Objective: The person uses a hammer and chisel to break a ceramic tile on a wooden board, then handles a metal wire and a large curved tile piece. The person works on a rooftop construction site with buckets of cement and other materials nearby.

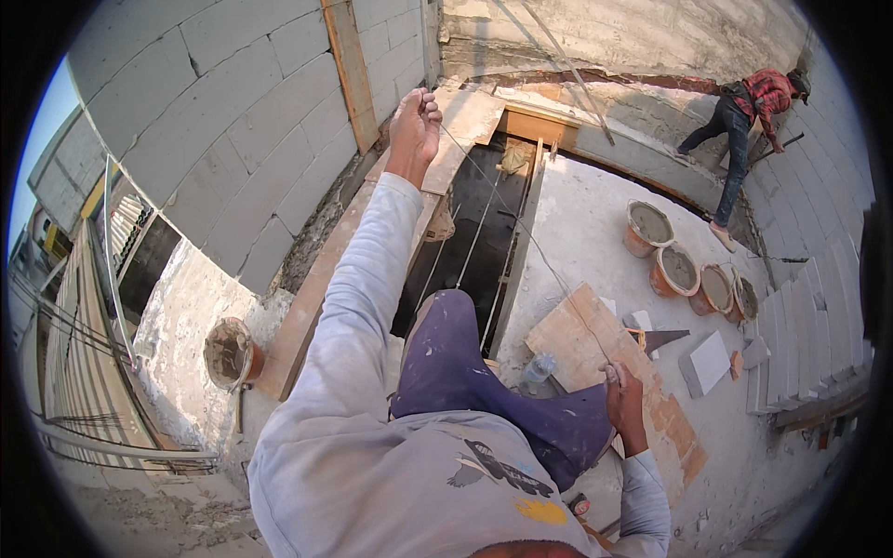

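toward twelve o'clock, the person's left hand (416,139) curls, pinching a thin dark wire (549,263); at four o'clock, the right hand (627,402) pinches its lower part. the wire passes above the long dark rectangular floor opening (462,240), drawn out; placing it looks undone.

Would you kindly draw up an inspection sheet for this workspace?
Surface: pale concrete slab with a dark opening crossed by thin rods.
Job's things: thin line, wire or cord, running between both hands.
Clutter: four buckets at right, another bucket at left; handsaw, plywood sheet, clear bottle, loose pale block.
Grip: left hand raised, right hand lower; both closed on the line.
Cables: no power cable identifiable.
Surroundings: block wall at left, stacked blocks at right; a co-worker bends at upper right.
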A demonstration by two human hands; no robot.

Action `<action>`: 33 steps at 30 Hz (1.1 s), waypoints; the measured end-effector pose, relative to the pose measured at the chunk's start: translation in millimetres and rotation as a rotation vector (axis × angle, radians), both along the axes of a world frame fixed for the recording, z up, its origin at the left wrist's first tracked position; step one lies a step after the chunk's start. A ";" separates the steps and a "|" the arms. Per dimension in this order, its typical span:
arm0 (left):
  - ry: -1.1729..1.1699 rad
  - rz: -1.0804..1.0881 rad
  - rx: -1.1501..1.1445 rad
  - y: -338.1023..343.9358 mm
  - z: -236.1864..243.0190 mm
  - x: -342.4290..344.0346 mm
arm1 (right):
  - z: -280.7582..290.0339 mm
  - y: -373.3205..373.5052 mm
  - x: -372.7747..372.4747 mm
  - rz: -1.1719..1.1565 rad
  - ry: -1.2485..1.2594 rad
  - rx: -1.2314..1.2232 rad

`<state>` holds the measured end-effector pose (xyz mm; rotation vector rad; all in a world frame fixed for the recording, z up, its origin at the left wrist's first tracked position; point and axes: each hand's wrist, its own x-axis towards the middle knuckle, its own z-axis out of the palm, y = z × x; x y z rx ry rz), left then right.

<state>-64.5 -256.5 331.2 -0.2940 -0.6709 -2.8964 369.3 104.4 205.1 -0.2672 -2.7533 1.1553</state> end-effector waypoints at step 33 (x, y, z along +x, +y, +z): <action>-0.437 -0.304 -0.011 59.0 -162.5 56.1 | -32.2 -31.6 -43.0 0.198 0.294 0.380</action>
